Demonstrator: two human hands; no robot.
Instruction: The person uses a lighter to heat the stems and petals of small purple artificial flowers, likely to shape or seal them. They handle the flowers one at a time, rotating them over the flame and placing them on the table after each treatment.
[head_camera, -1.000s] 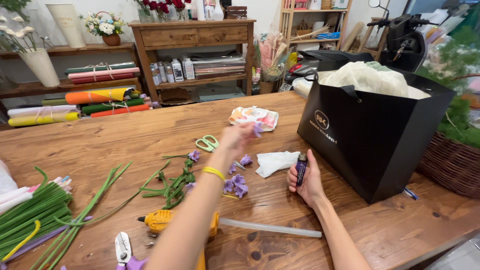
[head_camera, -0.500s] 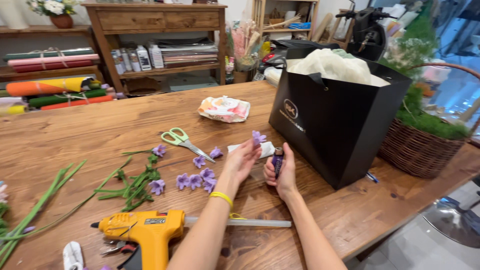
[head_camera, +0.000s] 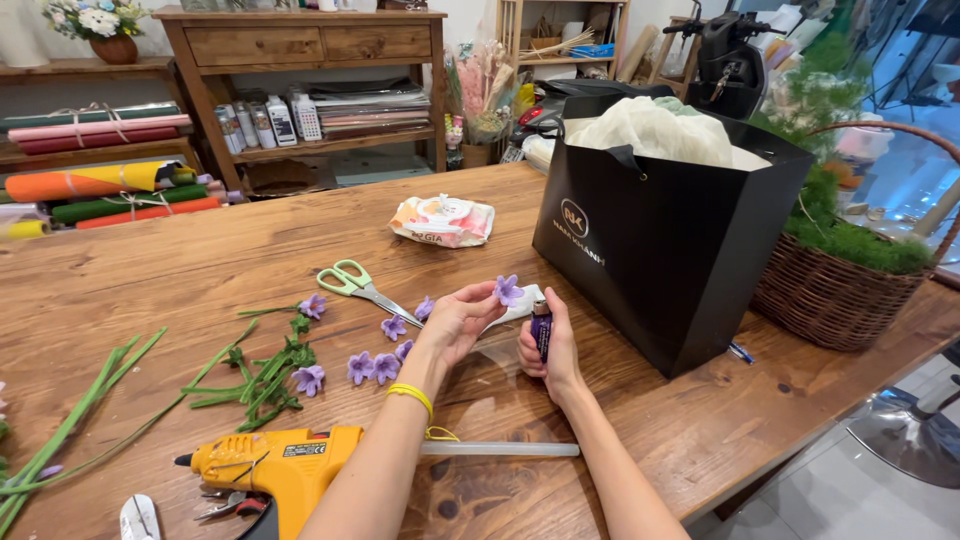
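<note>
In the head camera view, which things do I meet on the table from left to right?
Green stems → glue gun → scissors → left hand holding a purple flower → right hand holding a lighter → black bag → basket.

Two hands (head_camera: 462, 318) above the table. Seven purple blooms (head_camera: 372, 366): one held, six lying loose. One lighter (head_camera: 541, 330), one pair of scissors (head_camera: 360, 285), one glue gun (head_camera: 275, 467), one black bag (head_camera: 655, 225), one basket (head_camera: 835, 295).
</note>
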